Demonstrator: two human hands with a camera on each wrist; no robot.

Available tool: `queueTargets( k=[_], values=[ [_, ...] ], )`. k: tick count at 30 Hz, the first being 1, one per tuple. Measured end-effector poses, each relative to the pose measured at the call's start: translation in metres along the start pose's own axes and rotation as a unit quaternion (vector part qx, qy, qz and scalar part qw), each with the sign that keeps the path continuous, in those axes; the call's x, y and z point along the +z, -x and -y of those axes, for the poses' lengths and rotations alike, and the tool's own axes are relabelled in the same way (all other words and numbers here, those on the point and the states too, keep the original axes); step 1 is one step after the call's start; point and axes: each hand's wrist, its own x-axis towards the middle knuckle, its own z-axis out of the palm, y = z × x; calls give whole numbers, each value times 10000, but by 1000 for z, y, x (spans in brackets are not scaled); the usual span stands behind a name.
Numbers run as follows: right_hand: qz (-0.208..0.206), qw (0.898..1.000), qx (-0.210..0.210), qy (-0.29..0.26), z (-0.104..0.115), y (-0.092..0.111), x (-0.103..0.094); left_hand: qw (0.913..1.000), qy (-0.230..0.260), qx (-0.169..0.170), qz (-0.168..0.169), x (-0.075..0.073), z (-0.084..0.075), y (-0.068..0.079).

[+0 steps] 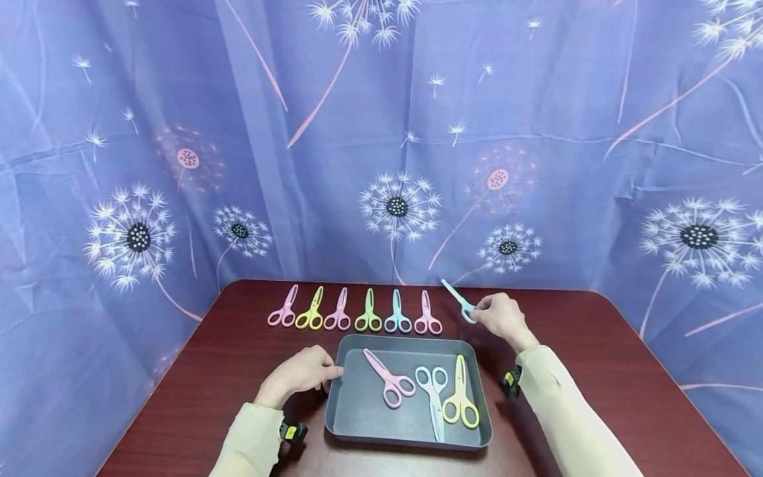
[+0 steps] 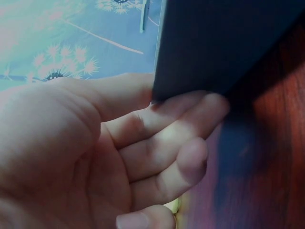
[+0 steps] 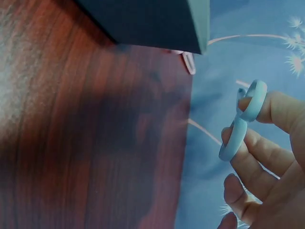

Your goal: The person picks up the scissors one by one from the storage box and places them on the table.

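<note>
My right hand (image 1: 502,318) pinches a pair of light-blue scissors (image 1: 456,295) by the handle loops, above the table's far side, right of a row of scissors. The blades point away and to the left. In the right wrist view, the blue loops (image 3: 233,143) lie between thumb and fingers. With my left hand (image 1: 303,371) I grip the left rim of a dark grey tray (image 1: 357,414), thumb over the edge and fingers against the outer side. Inside the tray lie pink scissors (image 1: 390,381), pale-blue scissors (image 1: 435,401) and yellow scissors (image 1: 459,397).
Behind the tray, several scissors stand in a row with blades facing away, from purple-pink scissors (image 1: 283,315) at the left to pink scissors (image 1: 426,317) at the right. A blue dandelion-print curtain (image 1: 322,199) hangs behind the dark red wooden table (image 1: 197,397).
</note>
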Motion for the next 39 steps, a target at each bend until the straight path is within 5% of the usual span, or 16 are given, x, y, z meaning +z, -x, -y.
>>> queueTargets(
  k=[14, 39],
  values=[
    [171, 9969, 357, 674, 6, -5, 17, 9999, 40, -114, 7, 2, -3, 1],
    [609, 9918, 709, 871, 16, -13, 23, 9998, 130, -161, -22, 0, -5, 3]
  ],
)
